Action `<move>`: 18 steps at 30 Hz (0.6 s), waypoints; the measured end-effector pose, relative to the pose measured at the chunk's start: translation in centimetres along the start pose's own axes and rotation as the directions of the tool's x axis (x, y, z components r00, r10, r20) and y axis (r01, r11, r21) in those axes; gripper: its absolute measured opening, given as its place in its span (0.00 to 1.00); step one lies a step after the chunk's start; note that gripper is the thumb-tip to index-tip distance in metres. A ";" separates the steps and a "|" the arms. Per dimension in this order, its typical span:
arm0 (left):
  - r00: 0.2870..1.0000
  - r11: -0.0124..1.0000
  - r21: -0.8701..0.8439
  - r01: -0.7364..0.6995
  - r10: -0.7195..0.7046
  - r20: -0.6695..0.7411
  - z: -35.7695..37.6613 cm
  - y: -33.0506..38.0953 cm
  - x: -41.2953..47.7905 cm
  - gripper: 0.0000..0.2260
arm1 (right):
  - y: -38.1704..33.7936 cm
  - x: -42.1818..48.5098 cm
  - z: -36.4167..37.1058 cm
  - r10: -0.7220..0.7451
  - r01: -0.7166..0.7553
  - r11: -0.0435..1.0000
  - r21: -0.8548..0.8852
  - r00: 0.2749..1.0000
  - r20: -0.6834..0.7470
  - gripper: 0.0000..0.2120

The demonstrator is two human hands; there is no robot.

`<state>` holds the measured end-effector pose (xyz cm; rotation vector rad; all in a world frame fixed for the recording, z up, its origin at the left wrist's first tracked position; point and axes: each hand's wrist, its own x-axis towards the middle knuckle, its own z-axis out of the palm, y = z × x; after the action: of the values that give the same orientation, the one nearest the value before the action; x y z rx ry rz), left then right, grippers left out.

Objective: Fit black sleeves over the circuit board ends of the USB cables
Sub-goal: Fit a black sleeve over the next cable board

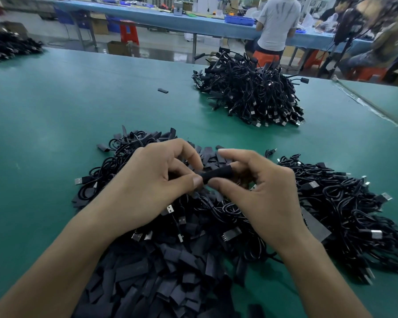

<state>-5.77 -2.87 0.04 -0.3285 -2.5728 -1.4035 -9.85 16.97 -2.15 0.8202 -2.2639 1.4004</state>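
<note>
Far left corner of the worktop [55, 111]: a dark heap of cables [7, 47], blurred, detail not determinable.

Near edge, centre-left: a heap of loose black sleeves [161, 271], flat-pressed, with USB cables lying among them. One stray sleeve [163, 90] lies alone toward the far edge.

Left hand [147, 180]: fingers curled, thumb and fingertips pinching at the left end of the held sleeve [217, 174]. What it grips at the sleeve's mouth is hidden by the fingers, and no circuit board end is visible.

The held sleeve sits above the near heap, horizontal, bridging both hands.

Right hand [257, 187]: thumb below and a finger behind pinch the sleeve's right end; the index finger is raised clear above it.

Judgement: the fitting step is in hand, with the sleeve being drawn over a cable end. The next move likely calls for a steady pinch on the sleeve while the cable end is pushed fully inside, and then release.

Right edge: unsleeved cables [345, 210], metal plugs showing. Far right: a stacked cable heap [251, 92], apparently finished.

Writing: none legible on the sleeves, plugs or worktop.
</note>
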 end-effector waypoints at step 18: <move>0.995 0.999 -0.053 -0.005 0.000 -0.099 0.0 -0.1 0.1 0.07 | -1.5 -0.1 1.6 0.316 -0.239 0.877 0.416 0.941 -0.125 0.10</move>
<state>-5.86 -2.89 0.01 -0.2633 -2.4589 -1.4519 -8.83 15.03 -1.91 0.4477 -2.0381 2.0236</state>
